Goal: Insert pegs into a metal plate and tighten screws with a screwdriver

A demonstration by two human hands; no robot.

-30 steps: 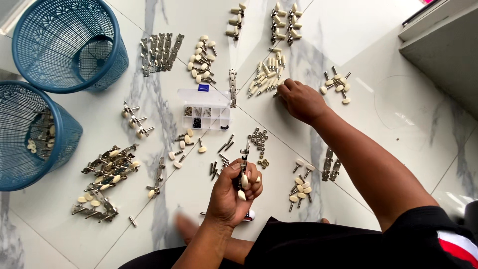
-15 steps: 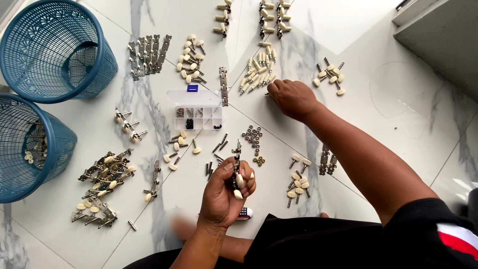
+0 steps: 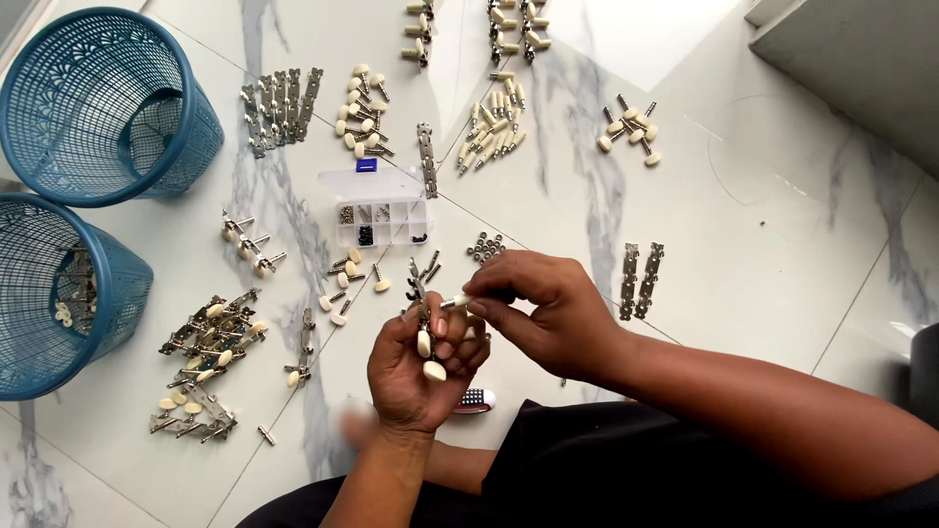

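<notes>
Your left hand (image 3: 423, 367) clamps the metal tuner strip (image 3: 423, 311) upright, cream knobs against the palm. Just right of that grip, your right hand (image 3: 548, 313) pinches a cream-tipped peg (image 3: 456, 302); keep it level while seating it.

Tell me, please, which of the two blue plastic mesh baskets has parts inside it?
The lower blue plastic mesh basket, at the left edge, holds a few metal, cream-knobbed pieces; the upper basket shows only its bare bottom.
</notes>
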